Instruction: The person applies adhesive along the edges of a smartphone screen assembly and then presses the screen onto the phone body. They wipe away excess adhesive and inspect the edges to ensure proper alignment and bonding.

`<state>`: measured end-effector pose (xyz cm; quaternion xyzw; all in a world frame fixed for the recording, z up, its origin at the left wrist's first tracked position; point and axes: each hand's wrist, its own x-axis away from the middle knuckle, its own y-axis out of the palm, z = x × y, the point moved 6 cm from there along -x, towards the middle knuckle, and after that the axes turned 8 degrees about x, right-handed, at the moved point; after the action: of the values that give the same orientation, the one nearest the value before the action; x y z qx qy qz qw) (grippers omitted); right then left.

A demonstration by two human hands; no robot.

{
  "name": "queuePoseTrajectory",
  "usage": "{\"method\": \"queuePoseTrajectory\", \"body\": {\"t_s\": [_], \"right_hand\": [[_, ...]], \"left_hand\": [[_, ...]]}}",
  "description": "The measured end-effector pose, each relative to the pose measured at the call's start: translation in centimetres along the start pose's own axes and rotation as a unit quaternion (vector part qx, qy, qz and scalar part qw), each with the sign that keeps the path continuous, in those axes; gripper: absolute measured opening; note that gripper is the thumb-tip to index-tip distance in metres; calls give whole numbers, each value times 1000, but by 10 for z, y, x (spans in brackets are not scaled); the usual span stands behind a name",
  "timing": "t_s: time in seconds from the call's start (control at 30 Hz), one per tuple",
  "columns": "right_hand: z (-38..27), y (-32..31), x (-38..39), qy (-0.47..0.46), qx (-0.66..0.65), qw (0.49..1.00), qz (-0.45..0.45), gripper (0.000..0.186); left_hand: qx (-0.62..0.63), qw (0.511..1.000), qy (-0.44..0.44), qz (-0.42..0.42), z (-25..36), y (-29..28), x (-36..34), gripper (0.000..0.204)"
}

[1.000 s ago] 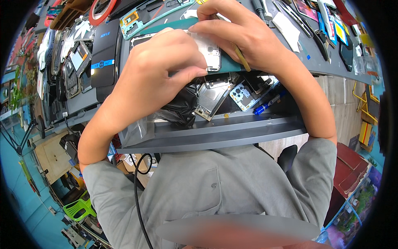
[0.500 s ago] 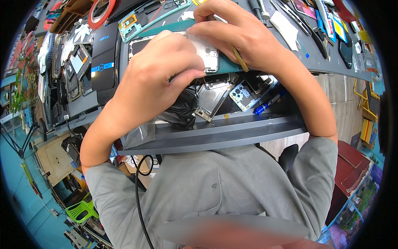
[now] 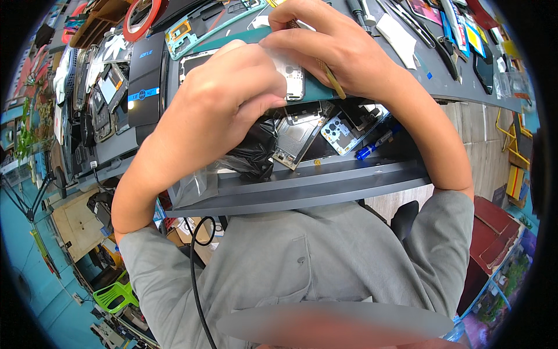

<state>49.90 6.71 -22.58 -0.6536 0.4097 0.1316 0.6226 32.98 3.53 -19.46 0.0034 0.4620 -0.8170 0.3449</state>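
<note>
A white phone frame with a dark edge (image 3: 294,84) lies on a teal mat (image 3: 318,88) at the desk's front. My left hand (image 3: 221,99) is closed over it, fingers curled on the frame and thumb at its lower edge; some fingertips are hidden. My right hand (image 3: 346,61) is closed on a slim gold tool, apparently tweezers (image 3: 330,77), with two fingers reaching over the frame's top. Just below, an open drawer (image 3: 314,189) holds a black plastic bag (image 3: 256,152), phone housings (image 3: 296,136), a light-blue back cover (image 3: 340,134) and a blue marker (image 3: 367,151).
A black flat box (image 3: 145,70), piled phone parts (image 3: 104,107) and a red tape roll (image 3: 141,17) are at left. A light-blue frame (image 3: 177,41) sits behind the mat. Pliers (image 3: 450,58), tools and packets crowd the right. A black cable (image 3: 195,273) hangs down past my lap.
Both hands keep their grips and shift only slightly; my right fingers have crept a little toward the left over the frame.
</note>
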Motion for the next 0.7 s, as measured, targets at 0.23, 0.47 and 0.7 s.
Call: {"method": "queuePoseTrajectory", "body": {"t_s": [0.23, 0.47, 0.7], "right_hand": [[1, -1, 1, 1, -4, 1000, 0, 22], [2, 0, 1, 5, -6, 1000, 10, 23], [4, 1, 2, 7, -9, 1000, 2, 24]], "left_hand": [[54, 989, 47, -129, -12, -3, -19, 15], [9, 985, 61, -161, -9, 3, -18, 12], [-39, 985, 86, -148, -5, 10, -14, 14]]}}
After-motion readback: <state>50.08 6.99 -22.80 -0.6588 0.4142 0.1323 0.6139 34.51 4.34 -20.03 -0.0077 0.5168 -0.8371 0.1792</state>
